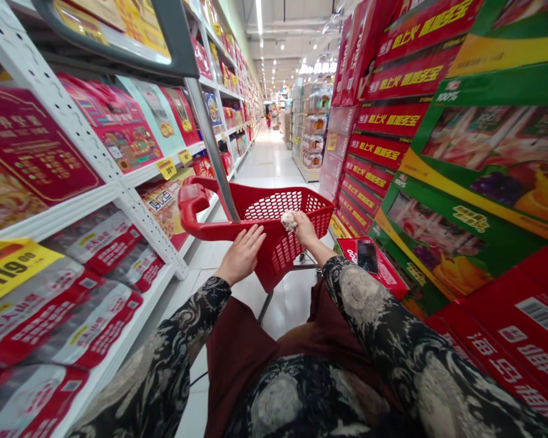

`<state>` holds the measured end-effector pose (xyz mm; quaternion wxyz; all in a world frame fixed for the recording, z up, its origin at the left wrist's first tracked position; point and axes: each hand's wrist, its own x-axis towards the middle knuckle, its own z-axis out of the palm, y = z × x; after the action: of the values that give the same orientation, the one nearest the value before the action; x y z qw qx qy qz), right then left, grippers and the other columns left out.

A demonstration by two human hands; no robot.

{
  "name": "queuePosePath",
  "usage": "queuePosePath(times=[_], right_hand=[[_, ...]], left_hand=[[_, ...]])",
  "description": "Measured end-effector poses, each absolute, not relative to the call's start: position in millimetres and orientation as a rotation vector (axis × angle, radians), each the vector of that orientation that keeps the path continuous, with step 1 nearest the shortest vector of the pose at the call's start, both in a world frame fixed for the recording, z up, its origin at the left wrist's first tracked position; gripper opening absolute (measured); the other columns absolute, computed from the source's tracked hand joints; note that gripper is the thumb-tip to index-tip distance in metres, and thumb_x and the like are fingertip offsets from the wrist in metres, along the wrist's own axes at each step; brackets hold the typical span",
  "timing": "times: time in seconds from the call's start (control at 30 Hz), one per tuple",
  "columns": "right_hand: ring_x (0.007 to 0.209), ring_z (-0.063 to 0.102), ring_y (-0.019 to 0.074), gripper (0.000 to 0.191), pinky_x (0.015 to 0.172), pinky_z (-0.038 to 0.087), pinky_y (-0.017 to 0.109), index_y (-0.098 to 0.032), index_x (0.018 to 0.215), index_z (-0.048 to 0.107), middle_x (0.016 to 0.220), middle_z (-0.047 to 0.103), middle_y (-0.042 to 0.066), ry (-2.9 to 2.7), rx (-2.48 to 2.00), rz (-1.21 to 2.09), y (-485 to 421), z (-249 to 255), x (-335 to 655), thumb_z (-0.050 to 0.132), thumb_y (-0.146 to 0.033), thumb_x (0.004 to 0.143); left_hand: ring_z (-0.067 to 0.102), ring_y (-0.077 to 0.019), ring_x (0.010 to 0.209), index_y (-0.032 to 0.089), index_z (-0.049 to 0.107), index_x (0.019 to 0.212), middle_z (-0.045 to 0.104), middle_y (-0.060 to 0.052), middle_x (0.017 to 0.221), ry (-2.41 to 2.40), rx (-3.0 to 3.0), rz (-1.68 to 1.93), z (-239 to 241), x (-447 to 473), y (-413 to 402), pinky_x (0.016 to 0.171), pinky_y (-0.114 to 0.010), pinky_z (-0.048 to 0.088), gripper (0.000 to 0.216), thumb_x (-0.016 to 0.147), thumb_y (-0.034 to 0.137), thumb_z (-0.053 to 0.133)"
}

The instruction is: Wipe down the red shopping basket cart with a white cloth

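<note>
A red plastic shopping cart basket (278, 243) with a perforated far wall stands in front of me. A metal post (210, 134) rises from its left side to a dark grey handle frame (178, 42). My left hand (243, 254) lies on the near rim, its fingers extended and close together, with no object visible in it. In my right hand (304, 229) is a crumpled white cloth or tissue (289, 221), pressed against the basket's rim. My fingertips on that side are partly hidden by it.
White shelves (150, 173) with packaged goods line the left. On the right rise stacked red drink cartons (383, 128) and green boxes (475, 164). A phone-like dark item (368, 254) rests on a low red carton. The tiled aisle (267, 146) runs ahead towards a distant person (268, 115).
</note>
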<state>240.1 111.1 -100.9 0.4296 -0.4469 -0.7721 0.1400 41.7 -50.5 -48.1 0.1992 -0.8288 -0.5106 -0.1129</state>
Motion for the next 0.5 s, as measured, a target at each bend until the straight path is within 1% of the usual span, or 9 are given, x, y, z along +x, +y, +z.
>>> queuePosePath(times=[0.07, 0.13, 0.2, 0.27, 0.33, 0.4, 0.5], right_hand=[[0.109, 0.054, 0.0201, 0.045, 0.099, 0.04, 0.03, -0.012, 0.117, 0.061, 0.115, 0.06, 0.011, -1.914, -1.122, 0.34, 112.7, -101.2, 243.3, 0.047, -0.006, 0.075], [0.109, 0.053, 0.02, 0.045, 0.1, 0.04, 0.032, -0.012, 0.116, 0.061, 0.113, 0.06, 0.011, -1.893, -1.126, 0.332, 115.0, -102.3, 246.6, 0.045, -0.005, 0.075], [0.109, 0.053, 0.0198, 0.045, 0.101, 0.04, 0.033, -0.013, 0.115, 0.061, 0.112, 0.061, 0.01, -1.862, -1.13, 0.325, 117.0, -104.4, 249.5, 0.044, -0.005, 0.075], [0.112, 0.052, 0.02, 0.045, 0.102, 0.039, 0.036, -0.013, 0.116, 0.06, 0.115, 0.06, 0.011, -1.82, -1.138, 0.318, 117.0, -107.2, 249.7, 0.043, -0.005, 0.075], [0.117, 0.049, 0.0208, 0.046, 0.105, 0.038, 0.039, -0.013, 0.117, 0.059, 0.12, 0.058, 0.012, -1.778, -1.133, 0.312, 112.7, -110.0, 244.2, 0.042, -0.005, 0.075], [0.124, 0.045, 0.021, 0.048, 0.109, 0.034, 0.042, -0.013, 0.12, 0.058, 0.126, 0.055, 0.012, -1.746, -1.081, 0.31, 102.7, -111.5, 231.3, 0.04, -0.004, 0.076], [0.133, 0.036, 0.0188, 0.053, 0.115, 0.027, 0.043, -0.016, 0.127, 0.053, 0.135, 0.051, 0.01, -1.715, -0.953, 0.303, 78.6, -107.8, 201.8, 0.036, -0.002, 0.078]], left_hand=[[0.022, -0.0215, 0.142, 0.01, 0.04, 0.138, 0.033, -0.012, 0.149, -1.492, -2.209, -0.396, -45.9, 38.9, -58.4, 0.117, -0.044, 0.015, 0.058, 0.08, 0.012, 0.037], [0.018, -0.0239, 0.143, 0.01, 0.032, 0.143, 0.028, -0.013, 0.151, -1.587, -2.075, -0.478, -38.8, 37.4, -64.1, 0.116, -0.048, 0.01, 0.063, 0.08, 0.015, 0.04], [0.015, -0.0258, 0.143, 0.009, 0.025, 0.145, 0.024, -0.014, 0.152, -1.655, -1.993, -0.503, -29.7, 38.1, -66.9, 0.116, -0.049, 0.008, 0.07, 0.078, 0.016, 0.043], [0.019, -0.0263, 0.142, 0.008, 0.025, 0.145, 0.022, -0.016, 0.153, -1.68, -1.978, -0.475, -22.3, 41.2, -67.3, 0.116, -0.048, 0.009, 0.07, 0.078, 0.017, 0.044], [0.023, -0.0263, 0.141, 0.005, 0.029, 0.143, 0.022, -0.018, 0.152, -1.685, -1.977, -0.446, -18.5, 45.9, -66.1, 0.116, -0.047, 0.01, 0.067, 0.079, 0.018, 0.042], [0.024, -0.026, 0.141, 0.003, 0.03, 0.142, 0.022, -0.019, 0.152, -1.685, -1.969, -0.439, -17.4, 50.1, -64.1, 0.115, -0.046, 0.011, 0.065, 0.08, 0.019, 0.041], [0.024, -0.024, 0.141, 0.002, 0.029, 0.142, 0.023, -0.018, 0.152, -1.659, -1.978, -0.418, -16.9, 52.9, -60.5, 0.115, -0.044, 0.013, 0.065, 0.08, 0.018, 0.04]])
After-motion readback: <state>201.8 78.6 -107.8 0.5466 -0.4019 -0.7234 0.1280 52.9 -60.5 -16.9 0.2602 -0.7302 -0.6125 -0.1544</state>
